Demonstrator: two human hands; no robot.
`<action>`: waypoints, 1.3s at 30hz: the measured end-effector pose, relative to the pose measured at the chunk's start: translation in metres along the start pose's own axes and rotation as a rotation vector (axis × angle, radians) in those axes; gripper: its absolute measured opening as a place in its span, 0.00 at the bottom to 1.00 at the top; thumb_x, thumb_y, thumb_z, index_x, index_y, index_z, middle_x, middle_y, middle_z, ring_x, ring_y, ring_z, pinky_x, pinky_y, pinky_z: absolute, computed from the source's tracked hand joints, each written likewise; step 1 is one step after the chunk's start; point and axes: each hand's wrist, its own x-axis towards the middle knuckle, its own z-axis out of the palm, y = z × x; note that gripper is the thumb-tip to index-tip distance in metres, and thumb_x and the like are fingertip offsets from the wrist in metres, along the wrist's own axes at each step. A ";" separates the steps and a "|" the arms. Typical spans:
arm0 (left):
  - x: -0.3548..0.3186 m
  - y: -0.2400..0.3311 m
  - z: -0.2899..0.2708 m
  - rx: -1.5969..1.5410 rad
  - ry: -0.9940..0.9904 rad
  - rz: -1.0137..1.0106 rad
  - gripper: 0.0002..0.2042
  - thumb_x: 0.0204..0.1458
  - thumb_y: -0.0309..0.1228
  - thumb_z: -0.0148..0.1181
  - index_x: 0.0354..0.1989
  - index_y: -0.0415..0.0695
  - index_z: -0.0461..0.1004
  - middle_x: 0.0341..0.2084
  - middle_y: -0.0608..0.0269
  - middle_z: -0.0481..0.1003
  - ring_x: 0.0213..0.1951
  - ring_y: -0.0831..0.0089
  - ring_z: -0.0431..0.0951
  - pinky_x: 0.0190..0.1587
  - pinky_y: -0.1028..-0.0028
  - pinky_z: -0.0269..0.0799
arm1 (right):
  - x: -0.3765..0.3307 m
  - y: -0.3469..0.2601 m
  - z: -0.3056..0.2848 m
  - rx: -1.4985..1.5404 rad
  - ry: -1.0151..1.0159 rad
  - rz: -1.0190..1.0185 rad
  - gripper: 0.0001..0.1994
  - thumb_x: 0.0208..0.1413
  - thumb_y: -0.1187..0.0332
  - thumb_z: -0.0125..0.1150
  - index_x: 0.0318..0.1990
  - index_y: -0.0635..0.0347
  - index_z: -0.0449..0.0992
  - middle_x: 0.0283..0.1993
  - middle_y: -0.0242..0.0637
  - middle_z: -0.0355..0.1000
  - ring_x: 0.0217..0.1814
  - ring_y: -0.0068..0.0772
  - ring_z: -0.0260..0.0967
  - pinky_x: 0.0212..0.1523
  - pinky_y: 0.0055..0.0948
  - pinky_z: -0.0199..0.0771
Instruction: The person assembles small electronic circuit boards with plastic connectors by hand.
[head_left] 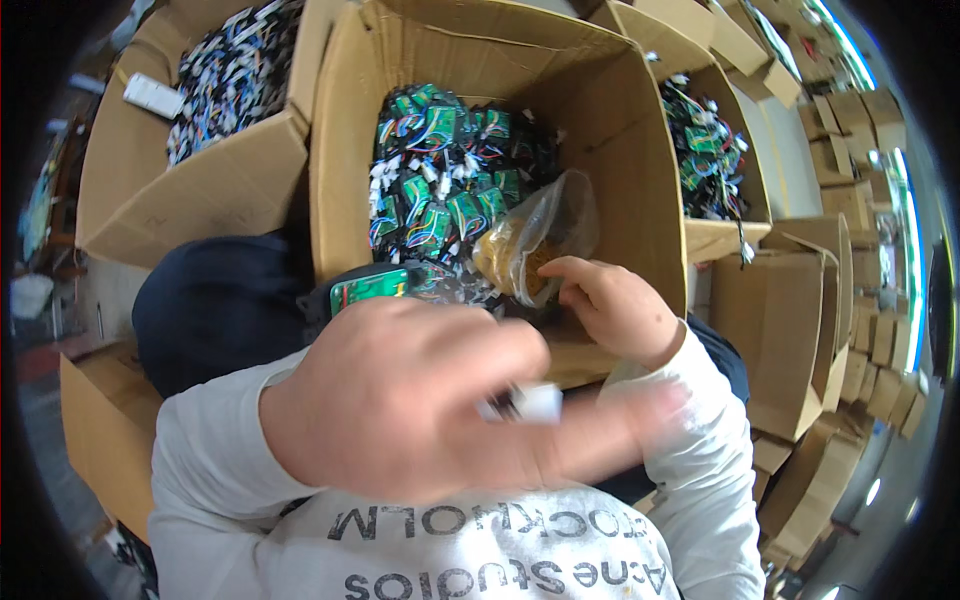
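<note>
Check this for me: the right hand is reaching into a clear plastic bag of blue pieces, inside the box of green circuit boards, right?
Not quite. In the head view, the right hand reaches into a clear plastic bag of yellow pieces, not blue ones. The bag does lie in the cardboard box of green circuit boards.

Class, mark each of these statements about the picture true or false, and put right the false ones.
1. The right hand reaches into a clear plastic bag of yellowish contents. True.
2. That bag lies on the floor beside the boxes. False: it rests inside the middle cardboard box, against its right wall.
3. The middle box holds small green circuit boards with coloured wires. True.
4. The left hand is empty. False: a small white piece shows in its grip, and a green board peeks out just above it.
5. Only one cardboard box is in view. False: several more stand around it, some also filled with wired parts.
</note>
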 end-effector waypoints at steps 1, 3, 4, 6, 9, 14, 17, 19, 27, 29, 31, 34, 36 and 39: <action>-0.002 -0.004 0.003 0.034 0.148 0.085 0.27 0.44 0.40 0.68 0.57 0.63 0.73 0.27 0.63 0.69 0.16 0.71 0.65 0.15 0.73 0.59 | 0.011 0.024 0.015 -0.055 0.055 -0.117 0.18 0.53 0.78 0.49 0.51 0.55 0.75 0.39 0.46 0.76 0.47 0.49 0.74 0.47 0.40 0.74; -0.006 -0.002 -0.012 -0.003 0.120 0.037 0.23 0.46 0.39 0.66 0.53 0.55 0.75 0.28 0.64 0.67 0.19 0.71 0.66 0.19 0.76 0.61 | 0.037 0.037 0.018 -0.096 -0.187 -0.018 0.17 0.54 0.76 0.55 0.53 0.60 0.74 0.43 0.49 0.76 0.47 0.50 0.74 0.50 0.40 0.72; -0.021 -0.015 -0.019 -0.063 0.112 0.033 0.21 0.45 0.38 0.66 0.51 0.55 0.75 0.27 0.64 0.67 0.19 0.71 0.66 0.18 0.75 0.61 | 0.045 0.055 0.017 -0.109 -0.287 0.059 0.17 0.54 0.74 0.55 0.53 0.60 0.74 0.43 0.49 0.76 0.47 0.51 0.74 0.50 0.41 0.73; -0.031 -0.017 -0.044 -0.107 0.074 -0.013 0.19 0.44 0.36 0.65 0.48 0.53 0.75 0.25 0.64 0.67 0.18 0.71 0.66 0.18 0.75 0.60 | 0.075 0.100 0.038 -0.192 -0.377 0.116 0.17 0.55 0.69 0.55 0.52 0.60 0.74 0.44 0.48 0.77 0.48 0.51 0.74 0.49 0.43 0.73; -0.069 -0.016 -0.072 -0.213 0.021 -0.040 0.16 0.43 0.33 0.64 0.42 0.51 0.75 0.23 0.64 0.68 0.17 0.71 0.66 0.17 0.74 0.59 | 0.110 0.162 0.078 -0.284 -0.381 0.194 0.16 0.55 0.67 0.54 0.51 0.58 0.76 0.45 0.49 0.77 0.50 0.52 0.73 0.52 0.44 0.72; -0.064 -0.043 -0.112 -0.355 -0.086 0.007 0.10 0.40 0.28 0.63 0.34 0.47 0.74 0.19 0.65 0.68 0.15 0.72 0.66 0.15 0.73 0.58 | 0.129 0.266 0.159 -0.432 -0.442 0.158 0.18 0.52 0.69 0.54 0.51 0.59 0.77 0.53 0.49 0.74 0.56 0.51 0.72 0.58 0.44 0.71; -0.021 -0.025 -0.102 -0.413 -0.160 -0.048 0.07 0.39 0.25 0.62 0.28 0.45 0.74 0.16 0.65 0.68 0.14 0.72 0.67 0.14 0.72 0.57 | 0.139 0.239 0.181 -0.511 -0.577 0.105 0.17 0.51 0.70 0.55 0.50 0.60 0.78 0.55 0.49 0.73 0.58 0.51 0.71 0.58 0.43 0.71; -0.042 -0.005 -0.126 -0.441 -0.212 -0.097 0.05 0.38 0.23 0.62 0.25 0.44 0.74 0.14 0.65 0.69 0.13 0.72 0.67 0.13 0.72 0.56 | 0.147 0.220 0.189 -0.443 -0.658 0.173 0.18 0.52 0.66 0.54 0.49 0.59 0.78 0.58 0.47 0.71 0.60 0.52 0.68 0.61 0.43 0.68; -0.015 -0.051 -0.073 -0.659 0.317 0.085 0.12 0.49 0.36 0.67 0.28 0.43 0.71 0.16 0.68 0.66 0.11 0.75 0.61 0.13 0.75 0.51 | 0.157 0.235 0.178 -0.536 -0.662 0.112 0.17 0.52 0.66 0.54 0.48 0.58 0.80 0.60 0.43 0.71 0.64 0.52 0.64 0.62 0.45 0.65; -0.014 -0.062 -0.077 -0.752 0.287 0.008 0.12 0.52 0.37 0.65 0.31 0.42 0.71 0.17 0.66 0.68 0.12 0.74 0.62 0.14 0.75 0.53 | 0.162 0.238 0.176 -0.538 -0.673 0.172 0.16 0.52 0.66 0.55 0.47 0.57 0.81 0.59 0.42 0.72 0.64 0.52 0.64 0.62 0.46 0.65; -0.020 -0.072 -0.077 -0.841 0.263 -0.074 0.12 0.55 0.38 0.63 0.34 0.42 0.71 0.18 0.64 0.70 0.12 0.74 0.63 0.14 0.75 0.55 | 0.177 0.234 0.173 -0.486 -0.840 0.287 0.20 0.52 0.66 0.56 0.53 0.58 0.78 0.62 0.43 0.69 0.69 0.51 0.59 0.65 0.50 0.60; -0.036 -0.074 -0.065 -0.938 0.352 -0.068 0.14 0.58 0.38 0.60 0.40 0.38 0.72 0.21 0.58 0.73 0.15 0.73 0.67 0.16 0.74 0.60 | 0.190 0.219 0.160 -0.463 -0.960 0.244 0.20 0.53 0.65 0.56 0.54 0.56 0.78 0.62 0.42 0.70 0.68 0.51 0.61 0.65 0.51 0.60; -0.038 -0.065 -0.058 -1.060 0.584 -0.493 0.16 0.60 0.36 0.57 0.44 0.33 0.72 0.24 0.55 0.75 0.17 0.73 0.70 0.19 0.75 0.64 | 0.187 0.223 0.167 -0.471 -0.913 0.252 0.19 0.53 0.64 0.56 0.52 0.54 0.79 0.61 0.42 0.71 0.68 0.51 0.61 0.64 0.50 0.61; -0.038 -0.072 -0.065 -1.133 0.570 -0.546 0.16 0.60 0.33 0.56 0.45 0.29 0.71 0.23 0.56 0.75 0.18 0.73 0.71 0.20 0.76 0.65 | 0.187 0.240 0.184 -0.513 -0.857 0.280 0.17 0.53 0.63 0.57 0.49 0.52 0.81 0.58 0.42 0.73 0.65 0.50 0.65 0.63 0.50 0.63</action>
